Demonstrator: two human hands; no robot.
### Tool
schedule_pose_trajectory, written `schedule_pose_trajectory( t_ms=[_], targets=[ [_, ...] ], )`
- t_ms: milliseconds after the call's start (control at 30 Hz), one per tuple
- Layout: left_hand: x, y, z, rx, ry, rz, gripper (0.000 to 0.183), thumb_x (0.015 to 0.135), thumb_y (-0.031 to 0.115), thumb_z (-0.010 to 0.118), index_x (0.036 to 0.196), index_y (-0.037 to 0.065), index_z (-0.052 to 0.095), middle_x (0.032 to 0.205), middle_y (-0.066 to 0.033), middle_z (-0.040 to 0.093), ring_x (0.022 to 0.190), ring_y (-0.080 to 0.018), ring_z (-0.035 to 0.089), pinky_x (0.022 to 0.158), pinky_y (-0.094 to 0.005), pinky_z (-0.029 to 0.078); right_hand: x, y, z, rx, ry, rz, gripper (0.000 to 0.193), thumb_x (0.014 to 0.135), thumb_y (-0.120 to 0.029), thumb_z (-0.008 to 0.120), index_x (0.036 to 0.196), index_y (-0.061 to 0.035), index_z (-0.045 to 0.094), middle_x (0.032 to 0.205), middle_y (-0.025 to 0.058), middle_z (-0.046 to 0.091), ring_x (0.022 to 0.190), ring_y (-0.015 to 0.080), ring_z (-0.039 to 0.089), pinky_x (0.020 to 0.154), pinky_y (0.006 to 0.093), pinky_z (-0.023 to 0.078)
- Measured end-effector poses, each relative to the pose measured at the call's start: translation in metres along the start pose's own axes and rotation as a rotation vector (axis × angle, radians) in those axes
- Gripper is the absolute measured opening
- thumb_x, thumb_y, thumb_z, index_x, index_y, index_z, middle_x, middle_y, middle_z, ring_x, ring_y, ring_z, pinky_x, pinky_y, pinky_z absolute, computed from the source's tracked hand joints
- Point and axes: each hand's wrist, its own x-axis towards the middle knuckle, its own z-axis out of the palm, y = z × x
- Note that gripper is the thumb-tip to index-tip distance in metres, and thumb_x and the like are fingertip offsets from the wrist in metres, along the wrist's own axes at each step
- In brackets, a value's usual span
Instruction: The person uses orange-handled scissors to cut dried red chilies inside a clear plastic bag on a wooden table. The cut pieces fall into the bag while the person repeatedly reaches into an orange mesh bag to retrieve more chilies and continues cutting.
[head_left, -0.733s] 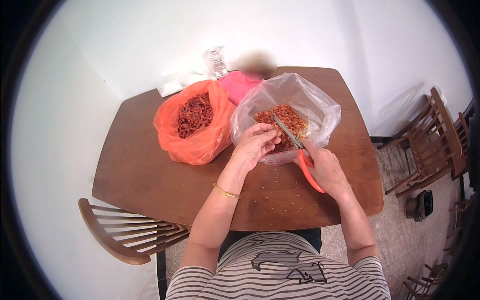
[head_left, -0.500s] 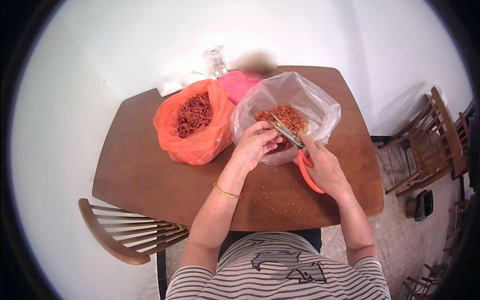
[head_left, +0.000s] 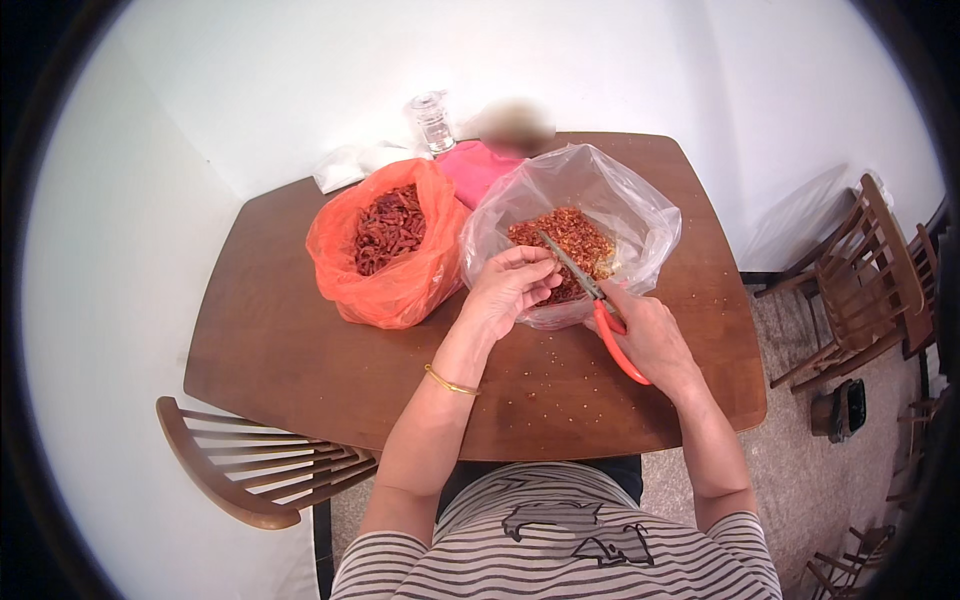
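Note:
My right hand (head_left: 648, 335) grips scissors (head_left: 615, 345) with red handles, their blades closed together and pointing up and left. Close beside the blades, my left hand (head_left: 512, 285) has its fingers pinched; whatever is between the fingertips is too small to make out. Both hands are over the near rim of a clear plastic bag (head_left: 640, 215), which holds red chili flakes (head_left: 565, 228) with pale seeds. To its left stands an open orange plastic bag (head_left: 335, 265) filled with dried red chilies (head_left: 390, 230).
A wooden table (head_left: 270, 350) carries the bags, with small seeds scattered near its front. At the back are a clear glass jar (head_left: 433, 125), pink plastic (head_left: 475, 170) and white plastic (head_left: 345, 170). Wooden chairs (head_left: 250, 485) stand left and right; a bin (head_left: 840, 410) is on the floor.
The scissor blades, apart around the left fingertips half a second ago, have come together. Both hands stay in nearly the same place, and the bags have barely moved.

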Motion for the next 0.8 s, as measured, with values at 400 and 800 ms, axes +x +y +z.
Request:
schedule_pose_trajectory(
  t_ms=[400, 800],
  targets=[
    [-0.0005, -0.0005, 0.0032, -0.039, -0.043, 0.033, 0.011, 0.090, 0.005, 0.066, 0.101, 0.005, 0.064, 0.094, -0.0051, 0.068, 0.084, -0.0136, 0.066, 0.072, -0.0257, 0.054, -0.0016, 0.0023, 0.0071, 0.045, 0.103, -0.028, 0.050, 0.091, -0.025, 0.062, 0.134, -0.0021, 0.047, 0.103, 0.0229, 0.061, 0.095, 0.0412, 0.061, 0.082, 0.0473, 0.049],
    [0.0006, -0.0017, 0.0020, -0.080, -0.052, 0.051, 0.010, 0.090, 0.004, 0.066, 0.099, 0.006, 0.063, 0.092, -0.0043, 0.068, 0.082, -0.0128, 0.066, 0.070, -0.0241, 0.053, -0.0017, 0.0042, 0.0067, 0.075, 0.085, -0.030, 0.051, 0.091, -0.025, 0.062, 0.134, -0.0006, 0.047, 0.104, 0.0219, 0.061, 0.096, 0.0408, 0.061, 0.083, 0.0469, 0.049]
  ],
)
